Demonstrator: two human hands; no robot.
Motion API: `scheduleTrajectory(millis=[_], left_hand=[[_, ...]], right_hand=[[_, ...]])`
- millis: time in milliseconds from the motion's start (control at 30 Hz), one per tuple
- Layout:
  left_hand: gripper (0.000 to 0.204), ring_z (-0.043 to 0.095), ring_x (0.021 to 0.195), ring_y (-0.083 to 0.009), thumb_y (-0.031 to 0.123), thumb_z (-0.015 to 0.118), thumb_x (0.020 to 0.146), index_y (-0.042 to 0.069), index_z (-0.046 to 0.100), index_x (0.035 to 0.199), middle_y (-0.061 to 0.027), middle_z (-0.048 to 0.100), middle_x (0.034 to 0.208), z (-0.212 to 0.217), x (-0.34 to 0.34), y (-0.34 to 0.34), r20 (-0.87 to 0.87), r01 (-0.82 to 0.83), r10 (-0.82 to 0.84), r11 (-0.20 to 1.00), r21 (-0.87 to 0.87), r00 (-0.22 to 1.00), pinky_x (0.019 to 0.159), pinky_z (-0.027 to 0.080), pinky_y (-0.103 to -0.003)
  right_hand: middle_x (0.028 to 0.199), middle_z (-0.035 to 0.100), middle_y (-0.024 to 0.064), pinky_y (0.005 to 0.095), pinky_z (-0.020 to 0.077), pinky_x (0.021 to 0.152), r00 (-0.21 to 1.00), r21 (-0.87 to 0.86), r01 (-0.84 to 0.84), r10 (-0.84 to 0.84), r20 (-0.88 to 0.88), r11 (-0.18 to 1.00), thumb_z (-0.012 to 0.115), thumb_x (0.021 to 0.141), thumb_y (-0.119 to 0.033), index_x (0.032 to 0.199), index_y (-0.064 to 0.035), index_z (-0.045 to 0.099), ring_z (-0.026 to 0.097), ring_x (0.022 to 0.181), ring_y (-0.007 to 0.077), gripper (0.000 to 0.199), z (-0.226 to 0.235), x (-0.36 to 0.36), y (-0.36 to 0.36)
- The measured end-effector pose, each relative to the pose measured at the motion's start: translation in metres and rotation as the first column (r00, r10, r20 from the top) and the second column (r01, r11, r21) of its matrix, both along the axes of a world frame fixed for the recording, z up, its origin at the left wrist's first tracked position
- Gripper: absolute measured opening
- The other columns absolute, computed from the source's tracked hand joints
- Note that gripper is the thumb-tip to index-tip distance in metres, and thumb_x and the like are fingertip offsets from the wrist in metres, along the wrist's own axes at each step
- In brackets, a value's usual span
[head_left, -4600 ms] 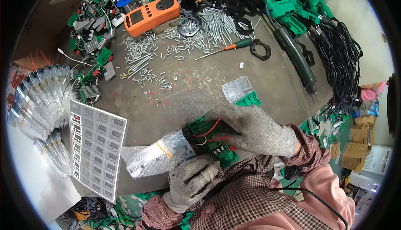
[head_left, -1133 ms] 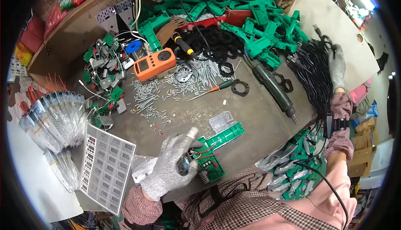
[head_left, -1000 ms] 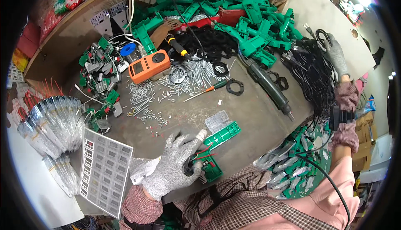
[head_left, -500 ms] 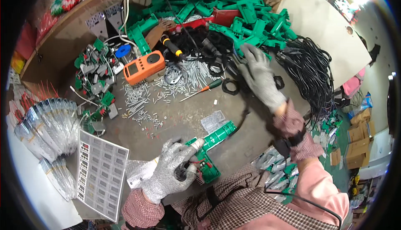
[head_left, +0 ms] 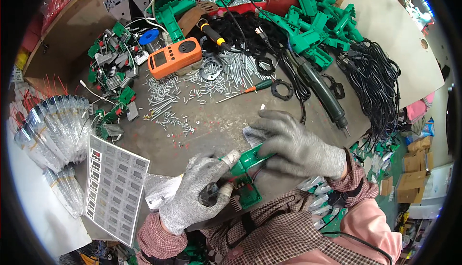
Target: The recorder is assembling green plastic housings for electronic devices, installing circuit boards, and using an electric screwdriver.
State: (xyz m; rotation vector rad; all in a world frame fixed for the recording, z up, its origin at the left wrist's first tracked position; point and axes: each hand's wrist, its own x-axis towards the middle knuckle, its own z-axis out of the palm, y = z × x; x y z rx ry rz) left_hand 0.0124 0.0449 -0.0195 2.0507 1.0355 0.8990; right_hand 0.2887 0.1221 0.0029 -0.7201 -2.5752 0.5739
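A green plastic housing with a small circuit board and red wires in one end lies at the table's front edge. My left hand, in a grey glove with wrapped fingertips, is closed on it, thumb and forefinger at its near part. Over its far arm is my gloved right hand, smeared by motion, fingers stretched leftward and bent. They hide that end, and whether they grip it does not show. A small clear plastic piece is partly covered by the right fingers. Beyond that hand rests a dark electric screwdriver.
Loose screws, an orange meter and a hand screwdriver lie mid-table. Green housings pile up at the back, black cords at right. A label sheet and bagged parts are at left.
My right hand has come back from the far right of the table to the green housing. The electric screwdriver it was covering now shows. My left hand keeps its hold.
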Motion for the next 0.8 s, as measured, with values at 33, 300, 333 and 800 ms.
scheduleTrajectory(millis=[33,300,333,800], left_hand=[[0.064,0.063,0.102,-0.0290,0.007,0.071,0.083,-0.001,0.055,0.144,-0.0079,0.072,0.092,0.002,-0.001,0.000,0.003,0.006,-0.006,0.998,-0.058,1.000,0.109,0.041,-0.050],[0.063,0.065,0.097,-0.0288,0.003,0.067,0.086,0.003,0.052,0.147,-0.0101,0.069,0.106,-0.003,-0.006,0.002,-0.045,0.022,-0.018,0.996,0.091,0.999,0.103,0.046,-0.045],[0.064,0.065,0.096,-0.0245,-0.001,0.064,0.088,0.004,0.049,0.150,-0.0103,0.067,0.109,-0.004,-0.007,0.000,0.021,-0.060,0.059,0.998,0.026,0.998,0.099,0.049,-0.040],[0.078,0.066,0.100,-0.0124,-0.001,0.066,0.098,0.002,0.020,0.161,-0.0110,0.063,0.117,-0.019,0.005,0.005,0.453,-0.317,0.556,0.805,-0.501,0.697,0.085,0.055,-0.023]], right_hand=[[0.137,0.055,0.0130,0.0562,0.0423,0.110,0.989,0.145,-0.062,0.041,0.145,0.987,0.070,0.088,-0.020,0.109,-0.0176,0.066,0.051,0.131,0.0388,0.022,-0.001,-0.003,-0.008],[0.117,0.069,0.0071,0.0420,0.0530,0.099,0.995,-0.118,-0.069,0.059,-0.082,0.991,0.071,0.089,-0.017,0.107,-0.0139,0.069,0.064,0.115,0.0312,0.018,-0.031,0.020,-0.008],[0.097,0.072,0.0093,0.0386,0.0581,0.080,0.973,-0.329,0.050,-0.121,-0.197,0.943,0.068,0.094,-0.012,0.109,-0.0080,0.066,0.072,0.091,0.0268,0.016,-0.016,0.029,-0.007],[0.084,0.061,0.0106,0.0369,0.0497,0.067,0.968,-0.617,0.058,-0.196,-0.159,0.785,0.066,0.095,-0.010,0.108,-0.0019,0.058,0.059,0.074,0.0206,0.018,-0.019,-0.090,0.017]])
